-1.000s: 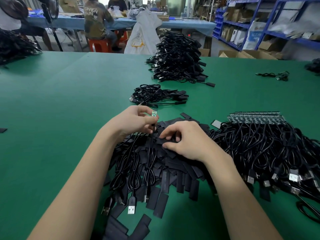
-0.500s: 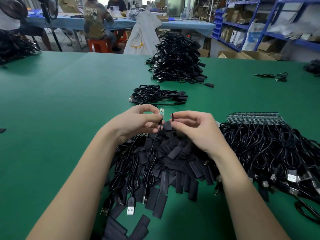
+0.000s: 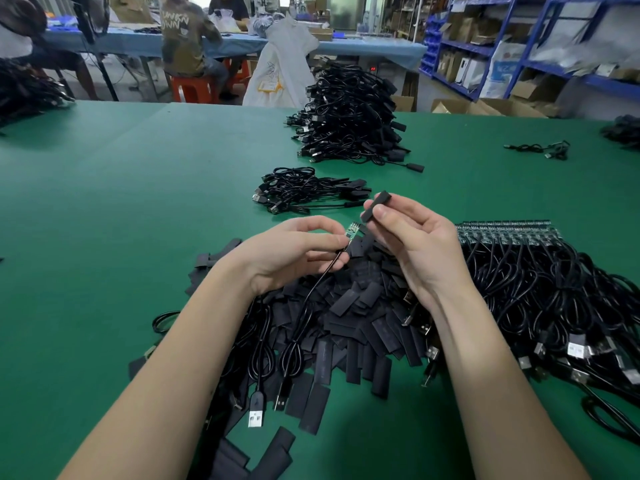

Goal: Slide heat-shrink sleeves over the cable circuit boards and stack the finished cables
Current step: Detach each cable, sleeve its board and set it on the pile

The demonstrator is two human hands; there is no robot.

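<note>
**Sleeve raised beside the bare board, the two not yet joined**

The heat-shrink sleeve (image 3: 375, 206) is a short, flat, matte black tube, pinched near its lower end between the thumb and fingertips of the right hand (image 3: 415, 247). It is held in the air above the near half of the green table (image 3: 121, 209). The left hand (image 3: 294, 252) pinches a thin black cable (image 3: 311, 296) just behind its small green circuit board (image 3: 352, 230), whose free tip carries a row of pale contacts. Sleeve and board are near each other but apart, the sleeve's lower end just above and to the right of the board.

Under both hands lies a heap of loose sleeves (image 3: 349, 317), with several cables and their silver USB plugs (image 3: 255, 415) trailing toward the camera. To the right, a mass of unsleeved cables (image 3: 554, 299) lies with its boards lined up in a row (image 3: 505, 230) along the far edge. Beyond the hands sits a small pile of finished cables (image 3: 304, 192), and farther back a much larger stack (image 3: 349, 119). A stray cable (image 3: 540, 148) lies off to the far right. People sit at a blue-covered table in the background. Nothing stands between the sleeve and the board.

The sleeve's long axis tilts, its upper end pointing away and to the right, its lower end down toward the board. The board points up and away, slightly to the right, roughly in line with the sleeve.
</note>
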